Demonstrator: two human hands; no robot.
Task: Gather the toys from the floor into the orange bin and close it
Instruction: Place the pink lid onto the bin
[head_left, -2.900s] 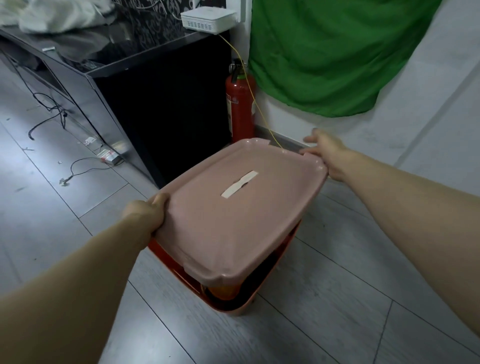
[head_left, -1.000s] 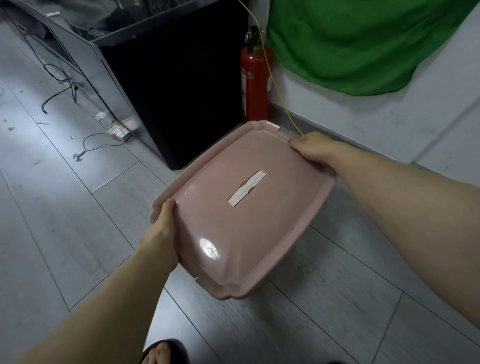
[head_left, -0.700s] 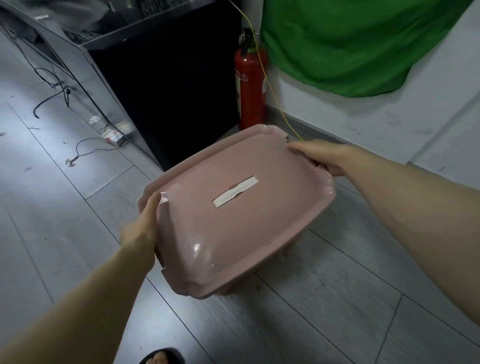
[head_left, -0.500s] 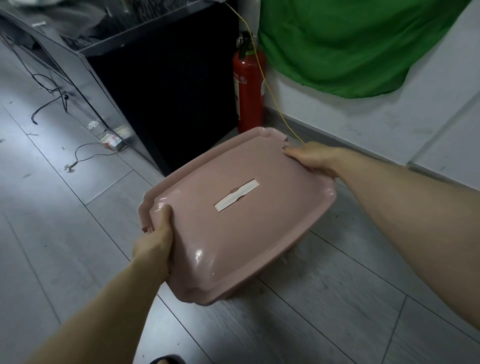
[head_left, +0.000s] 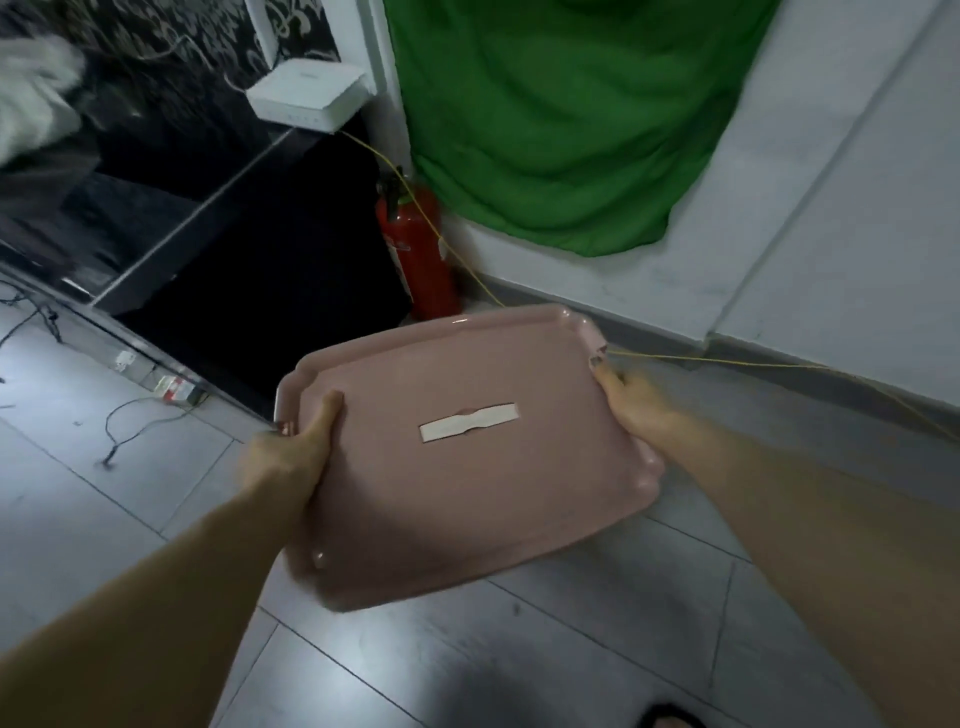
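The pink lid, tilted earlier with the orange bin showing under its near edge, now hides the bin completely. The left hand now grips the lid's left edge with the thumb lying on top. The right hand has shifted from the far right corner to the right edge. A sandalled foot now shows on the floor at the bottom.

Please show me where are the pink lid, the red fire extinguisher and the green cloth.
pink lid (head_left: 467, 483): head view, on its flat top below the white strip.
red fire extinguisher (head_left: 418, 249): head view, on the middle of its body.
green cloth (head_left: 561, 130): head view, on its folded middle.
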